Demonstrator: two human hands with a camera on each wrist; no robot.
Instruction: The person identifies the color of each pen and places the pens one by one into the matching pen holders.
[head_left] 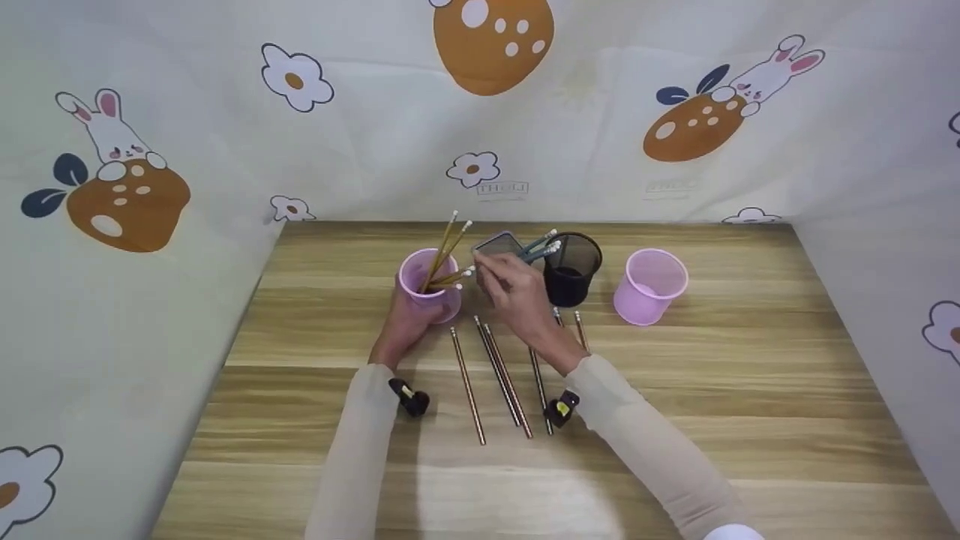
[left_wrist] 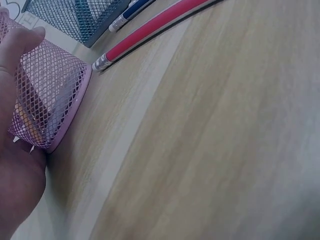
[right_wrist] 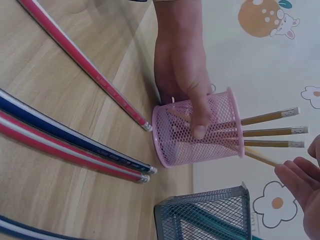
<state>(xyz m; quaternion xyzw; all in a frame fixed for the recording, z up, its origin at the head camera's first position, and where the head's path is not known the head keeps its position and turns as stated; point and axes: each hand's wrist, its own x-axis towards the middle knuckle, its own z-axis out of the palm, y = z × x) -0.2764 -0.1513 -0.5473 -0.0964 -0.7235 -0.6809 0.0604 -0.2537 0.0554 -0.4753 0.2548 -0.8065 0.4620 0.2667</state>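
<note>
My left hand (head_left: 409,319) grips a pink mesh pencil cup (head_left: 451,306) from the side, its thumb lying across the mesh. The cup stands on the table with several yellow pencils (right_wrist: 272,133) leaning in it, white eraser ends up. Close beside the cup's mouth is my right hand (head_left: 517,292); in the right wrist view its fingers (right_wrist: 295,175) are extended, the thumb apart from them, and the fingertips overlap the end of one yellow pencil. Behind the right hand stands a grey square mesh holder (right_wrist: 202,200) with teal pencils (head_left: 541,251) in it.
A black round mesh cup (head_left: 574,274) and a second pink cup (head_left: 651,289) stand to the right. Red-striped pencils (head_left: 469,390) and dark blue ones (head_left: 499,375) lie on the table before the hands. A printed cloth (head_left: 375,150) backs the table.
</note>
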